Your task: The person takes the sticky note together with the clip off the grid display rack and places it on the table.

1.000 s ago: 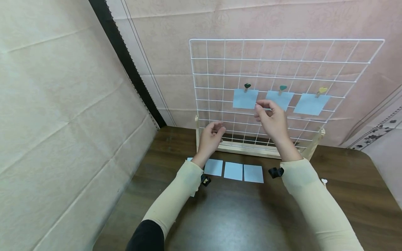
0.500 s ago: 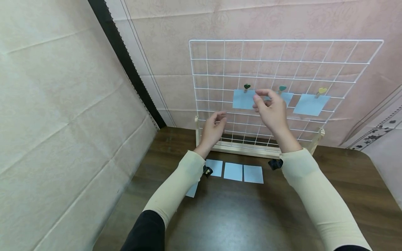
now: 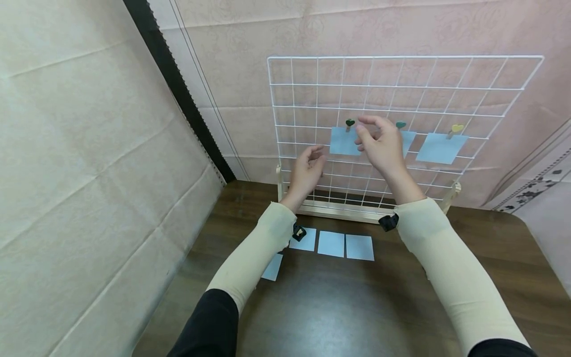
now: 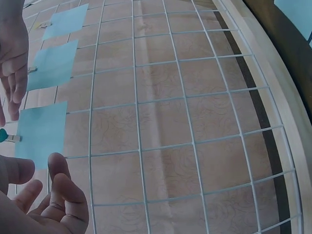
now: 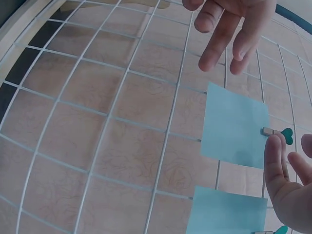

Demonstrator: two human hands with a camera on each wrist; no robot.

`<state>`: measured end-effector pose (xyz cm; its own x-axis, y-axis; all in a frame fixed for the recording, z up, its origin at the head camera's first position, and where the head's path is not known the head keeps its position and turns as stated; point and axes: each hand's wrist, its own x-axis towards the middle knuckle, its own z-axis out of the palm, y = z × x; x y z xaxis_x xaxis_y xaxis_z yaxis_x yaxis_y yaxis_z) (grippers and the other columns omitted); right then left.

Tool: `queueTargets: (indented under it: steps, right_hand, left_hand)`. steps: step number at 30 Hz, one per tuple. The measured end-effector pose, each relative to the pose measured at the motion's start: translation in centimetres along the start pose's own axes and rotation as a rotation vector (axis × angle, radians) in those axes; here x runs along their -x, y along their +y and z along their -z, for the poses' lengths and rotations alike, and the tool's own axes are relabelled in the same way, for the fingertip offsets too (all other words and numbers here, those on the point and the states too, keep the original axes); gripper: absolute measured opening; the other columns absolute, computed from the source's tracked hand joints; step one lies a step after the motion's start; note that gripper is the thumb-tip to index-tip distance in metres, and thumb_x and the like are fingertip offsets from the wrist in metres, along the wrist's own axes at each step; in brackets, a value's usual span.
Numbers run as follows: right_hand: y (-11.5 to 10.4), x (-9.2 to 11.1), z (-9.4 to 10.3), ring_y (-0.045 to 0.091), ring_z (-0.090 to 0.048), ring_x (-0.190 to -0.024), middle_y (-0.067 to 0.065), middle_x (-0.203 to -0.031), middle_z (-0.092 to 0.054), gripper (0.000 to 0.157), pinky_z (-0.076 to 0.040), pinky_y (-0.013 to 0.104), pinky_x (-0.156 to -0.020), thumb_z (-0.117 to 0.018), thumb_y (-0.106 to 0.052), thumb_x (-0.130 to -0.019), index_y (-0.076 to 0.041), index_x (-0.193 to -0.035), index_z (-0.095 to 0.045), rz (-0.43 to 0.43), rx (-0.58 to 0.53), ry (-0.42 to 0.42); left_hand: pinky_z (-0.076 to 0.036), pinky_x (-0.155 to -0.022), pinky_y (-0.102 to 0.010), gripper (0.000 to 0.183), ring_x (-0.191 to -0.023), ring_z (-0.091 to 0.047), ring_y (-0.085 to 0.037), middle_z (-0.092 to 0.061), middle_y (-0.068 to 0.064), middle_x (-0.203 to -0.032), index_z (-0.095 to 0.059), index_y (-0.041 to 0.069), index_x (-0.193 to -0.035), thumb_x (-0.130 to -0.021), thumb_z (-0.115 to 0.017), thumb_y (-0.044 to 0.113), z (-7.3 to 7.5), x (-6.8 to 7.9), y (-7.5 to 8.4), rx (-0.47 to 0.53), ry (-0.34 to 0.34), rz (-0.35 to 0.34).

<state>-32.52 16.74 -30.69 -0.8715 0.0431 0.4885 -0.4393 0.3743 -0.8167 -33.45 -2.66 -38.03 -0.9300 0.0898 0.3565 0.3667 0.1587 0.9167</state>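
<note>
Three light-blue paper notes hang on a white wire grid (image 3: 308, 126), held by clothespins with heart tops. The left note (image 3: 342, 142) has a dark green heart clothespin (image 3: 350, 122). My right hand (image 3: 384, 146) is raised beside that note, overlapping the middle note (image 3: 408, 142) from the head view. Its fingers are loosely bent with nothing held; in the right wrist view their tips are near the clothespin (image 5: 286, 136), contact unclear. Below and left, my left hand (image 3: 307, 171) has relaxed, bent fingers and holds nothing; its tips lie near the note's lower edge (image 4: 41, 136).
The right note (image 3: 441, 148) hangs under a yellow heart clothespin (image 3: 457, 128). Several blue notes lie on the brown table (image 3: 330, 307), including one by the left sleeve (image 3: 273, 267). A pale wooden base (image 3: 339, 213) supports the grid, with a cloth-covered wall behind.
Both hands have risen along the grid. My right hand has moved up and slightly left from the left note's lower corner; my left hand has moved up and slightly right.
</note>
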Motion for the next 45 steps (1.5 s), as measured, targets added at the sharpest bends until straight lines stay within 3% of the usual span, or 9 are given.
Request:
queueTargets:
  steps: [3, 6, 11, 15, 21, 28, 31, 37, 45]
  right_hand:
    - [-0.2, -0.3, -0.2, 0.022, -0.074, -0.082, 0.015, -0.139, -0.055, 0.038, -0.059, 0.021, -0.068, -0.062, -0.024, -0.108, 0.000, -0.138, -0.066, 0.007, -0.004, -0.015]
    - [-0.4, -0.7, -0.4, 0.024, -0.074, -0.079, 0.015, -0.138, -0.056, 0.037, -0.058, 0.022, -0.065, -0.062, -0.022, -0.108, 0.000, -0.137, -0.067, 0.024, 0.000, -0.022]
    - [-0.5, -1.3, -0.7, 0.020, -0.071, -0.070, 0.016, -0.136, -0.057, 0.036, -0.057, 0.023, -0.058, -0.061, -0.020, -0.108, 0.001, -0.137, -0.067, 0.021, 0.004, -0.034]
    - [-0.6, -1.6, -0.8, 0.015, -0.068, -0.065, 0.019, -0.137, -0.055, 0.035, -0.055, 0.021, -0.055, -0.061, -0.017, -0.108, 0.002, -0.136, -0.067, 0.002, 0.006, -0.042]
    - [-0.5, -1.9, -1.0, 0.015, -0.068, -0.067, 0.020, -0.140, -0.055, 0.032, -0.053, 0.019, -0.054, -0.060, -0.014, -0.108, 0.004, -0.134, -0.068, -0.021, 0.019, -0.054]
    - [-0.4, -2.2, -1.1, 0.013, -0.067, -0.070, 0.018, -0.120, -0.069, 0.031, -0.049, 0.016, -0.052, -0.060, -0.015, -0.108, 0.003, -0.132, -0.069, -0.026, 0.027, -0.063]
    - [-0.4, -2.3, -1.1, 0.008, -0.065, -0.067, 0.016, -0.114, -0.072, 0.030, -0.045, 0.015, -0.051, -0.061, -0.017, -0.108, 0.002, -0.130, -0.071, -0.016, 0.054, -0.056]
    - [-0.4, -2.4, -1.1, 0.003, -0.060, -0.066, 0.015, -0.119, -0.071, 0.029, -0.046, 0.017, -0.057, -0.062, -0.018, -0.108, 0.002, -0.126, -0.072, -0.008, 0.091, -0.044]
    - [-0.4, -2.2, -1.4, 0.007, -0.057, -0.078, 0.011, -0.122, -0.065, 0.026, -0.046, 0.020, -0.067, -0.063, -0.018, -0.108, 0.001, -0.122, -0.073, 0.002, 0.120, -0.011]
  left_hand:
    - [-0.060, -0.068, -0.034, 0.040, -0.073, -0.070, -0.031, -0.065, -0.018, -0.138, -0.057, 0.002, -0.147, -0.109, -0.059, 0.015, -0.1, -0.4, 0.2, -0.004, -0.004, -0.007]
    - [-0.061, -0.071, -0.037, 0.041, -0.078, -0.071, -0.036, -0.066, -0.018, -0.138, -0.057, 0.002, -0.147, -0.109, -0.060, 0.016, -0.2, -0.8, 0.4, -0.004, -0.001, -0.001]
    - [-0.062, -0.082, -0.048, 0.041, -0.076, -0.071, -0.023, -0.067, -0.014, -0.134, -0.057, 0.006, -0.148, -0.108, -0.061, 0.015, -0.6, -1.5, 0.6, 0.024, -0.004, 0.040]
    - [-0.063, -0.078, -0.044, 0.041, -0.072, -0.070, -0.019, -0.070, -0.013, -0.130, -0.059, 0.009, -0.148, -0.107, -0.062, 0.015, -1.0, -2.0, 0.9, 0.026, 0.001, 0.063]
    - [-0.059, -0.066, -0.029, 0.038, -0.070, -0.069, -0.018, -0.071, -0.015, -0.125, -0.062, 0.007, -0.144, -0.108, -0.062, 0.020, -1.5, -2.5, 1.3, -0.024, 0.012, 0.068]
    - [-0.062, -0.072, -0.037, 0.026, -0.082, -0.073, -0.037, -0.069, -0.017, -0.119, -0.066, -0.001, -0.127, -0.109, -0.061, 0.017, -1.9, -2.8, 1.6, -0.010, 0.046, 0.075]
    - [-0.062, -0.072, -0.035, 0.023, -0.081, -0.074, -0.037, -0.069, -0.015, -0.114, -0.067, -0.001, -0.123, -0.109, -0.060, 0.017, -2.0, -2.9, 1.7, -0.024, 0.055, 0.084]
    - [-0.062, -0.068, -0.036, 0.020, -0.078, -0.073, -0.040, -0.071, -0.017, -0.109, -0.068, -0.002, -0.118, -0.109, -0.060, 0.015, -2.2, -3.2, 1.7, -0.009, 0.075, 0.083]
    - [-0.061, -0.067, -0.029, 0.021, -0.070, -0.070, -0.027, -0.069, -0.015, -0.107, -0.067, -0.002, -0.118, -0.109, -0.059, 0.015, -2.2, -3.2, 1.9, -0.019, 0.065, 0.089]
